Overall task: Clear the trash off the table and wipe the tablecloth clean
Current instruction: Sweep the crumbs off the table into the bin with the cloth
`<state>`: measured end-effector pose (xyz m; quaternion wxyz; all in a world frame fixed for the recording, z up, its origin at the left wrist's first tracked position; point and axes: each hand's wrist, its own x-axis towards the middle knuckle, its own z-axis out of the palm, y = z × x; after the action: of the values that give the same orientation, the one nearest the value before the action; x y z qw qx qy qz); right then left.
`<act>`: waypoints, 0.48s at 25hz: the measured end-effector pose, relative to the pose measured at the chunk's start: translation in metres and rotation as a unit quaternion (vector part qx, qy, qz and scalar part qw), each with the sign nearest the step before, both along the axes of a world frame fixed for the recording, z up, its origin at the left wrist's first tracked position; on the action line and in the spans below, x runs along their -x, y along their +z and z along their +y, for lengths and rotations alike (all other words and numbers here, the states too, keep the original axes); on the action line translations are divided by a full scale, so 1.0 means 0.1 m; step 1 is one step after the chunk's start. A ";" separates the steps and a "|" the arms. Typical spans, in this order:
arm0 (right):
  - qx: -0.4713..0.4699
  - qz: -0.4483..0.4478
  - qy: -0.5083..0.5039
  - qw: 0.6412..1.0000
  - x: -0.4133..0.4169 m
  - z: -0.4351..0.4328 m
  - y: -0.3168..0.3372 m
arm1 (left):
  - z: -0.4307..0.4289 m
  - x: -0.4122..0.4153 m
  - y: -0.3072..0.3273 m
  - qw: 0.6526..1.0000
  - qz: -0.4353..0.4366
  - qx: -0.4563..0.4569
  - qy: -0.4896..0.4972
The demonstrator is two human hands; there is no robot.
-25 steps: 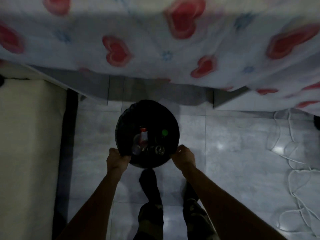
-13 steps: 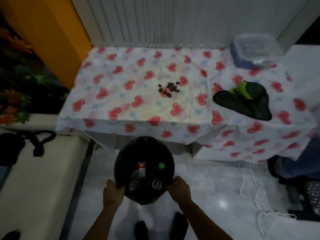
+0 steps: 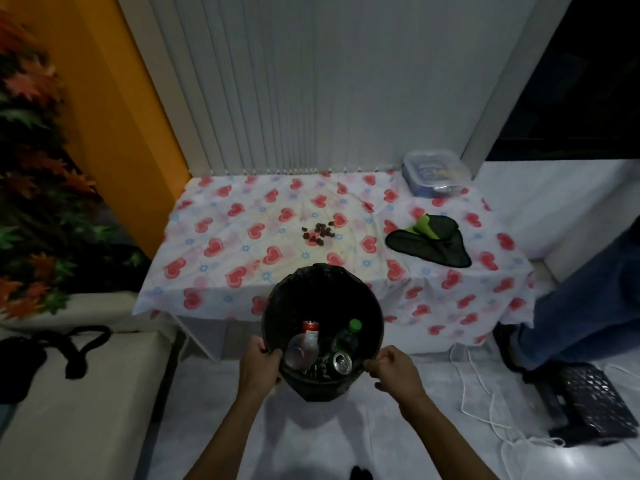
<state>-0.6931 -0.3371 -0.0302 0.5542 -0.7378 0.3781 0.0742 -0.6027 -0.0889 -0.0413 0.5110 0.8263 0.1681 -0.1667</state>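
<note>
I hold a black trash bin [image 3: 322, 292] up in front of the table's near edge. My left hand [image 3: 258, 363] grips its left rim and my right hand [image 3: 394, 370] pinches its right rim. Inside lie a clear bottle with a red cap [image 3: 304, 344], a green-capped bottle [image 3: 348, 336] and a can [image 3: 341, 361]. The tablecloth [image 3: 242, 244], white with red hearts, bears a small pile of dark crumbs [image 3: 318, 233] at its middle. A black and green cloth [image 3: 429, 242] lies on the right part of the table.
A lidded plastic container [image 3: 434, 173] stands at the table's back right corner. Another person's leg in jeans [image 3: 581, 306] stands at the right, by a black crate [image 3: 588, 400] and a white cord [image 3: 485, 407] on the floor. A cream bench [image 3: 69, 393] with a black bag [image 3: 20, 362] runs along the left.
The bin has risen from the floor under the table to table height, both hands still on its rim. My view has lifted from the floor to the tabletop.
</note>
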 end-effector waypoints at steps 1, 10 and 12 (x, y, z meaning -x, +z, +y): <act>-0.007 -0.006 -0.005 1.000 0.04 -0.02 0.08 | -0.02 -0.02 0.05 1.000 -0.005 0.018 -0.008; 0.069 0.064 0.166 0.982 -0.13 -0.55 0.60 | -0.35 -0.28 0.34 0.990 0.030 0.138 -0.003; 0.141 0.074 0.222 0.962 -0.43 -0.86 0.60 | -0.40 -0.40 0.31 0.989 0.046 0.137 0.012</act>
<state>-0.6498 -0.4234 0.0295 0.3844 -0.8665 0.2511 0.1955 -0.5627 -0.1294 -0.0100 0.6135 0.7377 0.1769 -0.2193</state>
